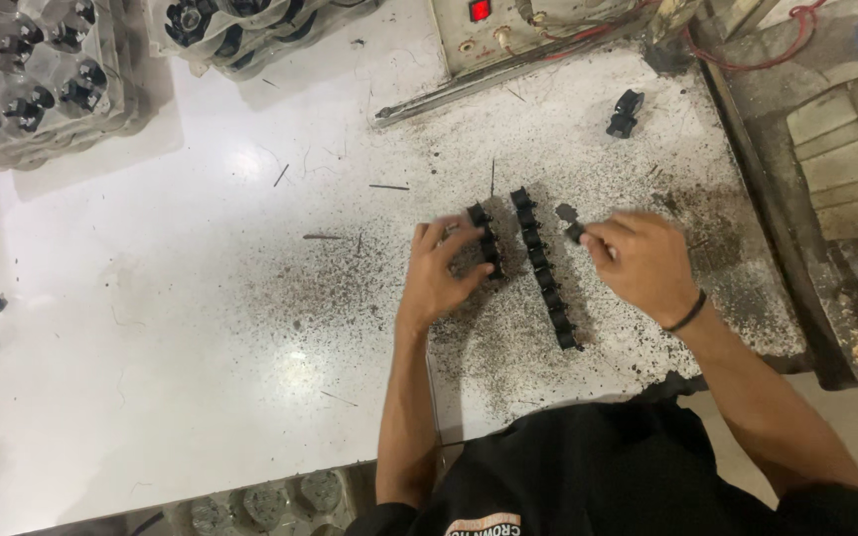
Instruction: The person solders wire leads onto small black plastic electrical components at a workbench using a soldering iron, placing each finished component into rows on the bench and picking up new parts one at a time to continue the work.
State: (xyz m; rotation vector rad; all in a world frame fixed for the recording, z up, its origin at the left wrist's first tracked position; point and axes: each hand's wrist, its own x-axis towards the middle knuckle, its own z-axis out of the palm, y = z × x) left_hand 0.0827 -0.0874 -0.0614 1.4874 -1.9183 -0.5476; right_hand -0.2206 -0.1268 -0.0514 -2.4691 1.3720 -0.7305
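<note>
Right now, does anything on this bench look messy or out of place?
Yes. Dark grit is strewn over the white table around both hands and the two rows of black parts. One black part lies alone near the control box.

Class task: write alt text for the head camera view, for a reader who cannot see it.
A person's left hand rests on a short row of small black parts on a white, grit-speckled table, while the right hand pinches a single black piece. A longer row of black parts lies between the hands, with trays of parts at the far left.
</note>
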